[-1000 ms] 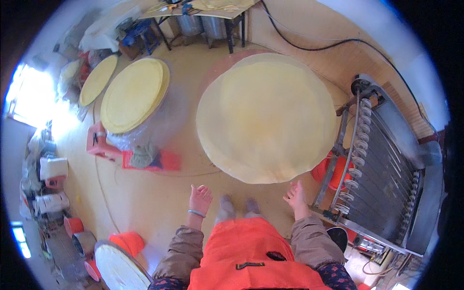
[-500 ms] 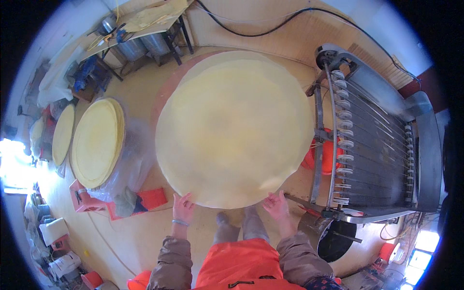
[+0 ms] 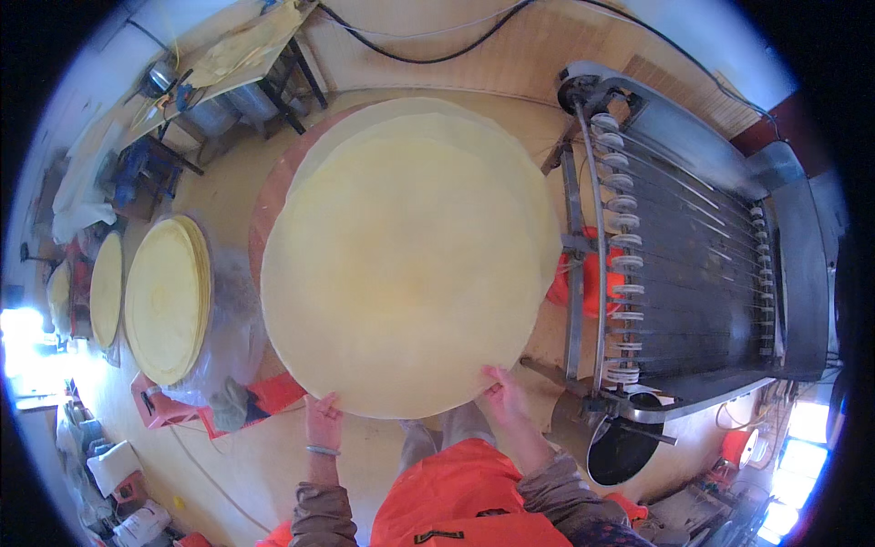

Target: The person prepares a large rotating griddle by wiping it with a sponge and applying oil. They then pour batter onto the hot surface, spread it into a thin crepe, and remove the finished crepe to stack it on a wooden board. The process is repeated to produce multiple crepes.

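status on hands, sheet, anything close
Left hand, right hand at near edge of round sheet, grip unclear. Reddish disc shows beneath. Metal machine close on right.

No text, label, brand, number or sign can be read. The small dark mark [image 3: 438, 537] on the red apron [image 3: 442, 488], at six o'clock, is too small to make out as lettering.
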`<action>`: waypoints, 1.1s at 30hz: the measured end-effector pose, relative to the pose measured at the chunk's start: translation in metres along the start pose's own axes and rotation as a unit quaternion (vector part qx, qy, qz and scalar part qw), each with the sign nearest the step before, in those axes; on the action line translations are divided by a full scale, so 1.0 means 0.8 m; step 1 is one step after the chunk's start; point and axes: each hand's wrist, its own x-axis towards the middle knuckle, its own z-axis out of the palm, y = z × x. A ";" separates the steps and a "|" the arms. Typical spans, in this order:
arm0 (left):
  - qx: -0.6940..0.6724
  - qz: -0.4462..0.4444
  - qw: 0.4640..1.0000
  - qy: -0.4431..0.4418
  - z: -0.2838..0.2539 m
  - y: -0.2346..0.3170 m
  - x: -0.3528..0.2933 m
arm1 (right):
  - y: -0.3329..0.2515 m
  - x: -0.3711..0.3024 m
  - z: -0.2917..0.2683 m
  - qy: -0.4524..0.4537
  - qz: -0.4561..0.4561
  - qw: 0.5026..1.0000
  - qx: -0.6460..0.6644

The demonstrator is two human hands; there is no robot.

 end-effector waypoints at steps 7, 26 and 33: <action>-0.091 -0.121 0.985 -0.079 0.091 -0.116 -0.011 | -0.131 0.053 -0.046 0.066 -0.101 0.974 -0.193; -0.107 -0.038 0.994 0.007 0.140 -0.099 0.075 | -0.116 0.147 -0.057 0.097 -0.002 0.987 -0.126; -0.118 -0.033 0.990 0.064 0.123 -0.090 0.089 | -0.100 0.152 -0.060 0.076 0.077 0.993 0.053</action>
